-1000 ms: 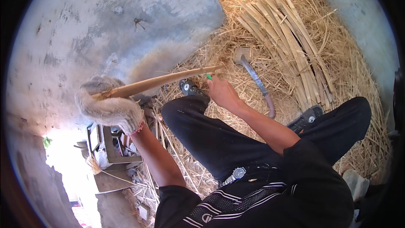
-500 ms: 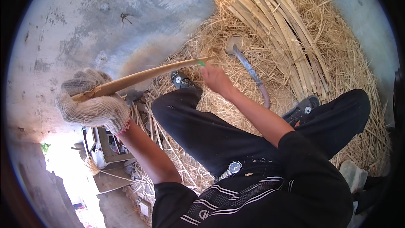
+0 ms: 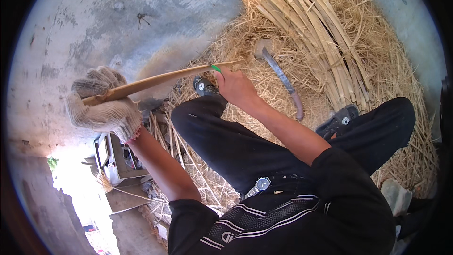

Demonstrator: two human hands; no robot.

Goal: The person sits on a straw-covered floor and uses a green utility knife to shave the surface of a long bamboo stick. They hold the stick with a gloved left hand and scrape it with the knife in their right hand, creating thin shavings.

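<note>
A cream knitted glove covers my left hand [image 3: 104,101], whose fingers are wrapped round the wide end of a long split bamboo strip [image 3: 160,79]. The strip slants up to the right, tapering to a thin tip. Close to that tip, my right hand [image 3: 234,86] is bare and closed on a small green-handled tool [image 3: 215,68] that touches the strip. Its blade, if any, is too small to make out. On the shavings right of my right hand lies a machete [image 3: 281,75] with a brown handle, its blade end on a block [image 3: 265,47].
A bundle of long bamboo strips [image 3: 321,38] lies at the far right on a thick layer of shavings [image 3: 387,94]. A worn plastered wall [image 3: 108,23] stands at the left. My legs are spread, and a wristwatch [image 3: 259,185] rests at my waist.
My right hand and the green-handled tool have slid slightly left along the strip, toward my left hand. The gloved hand has shifted a little, still gripping the wide end.
</note>
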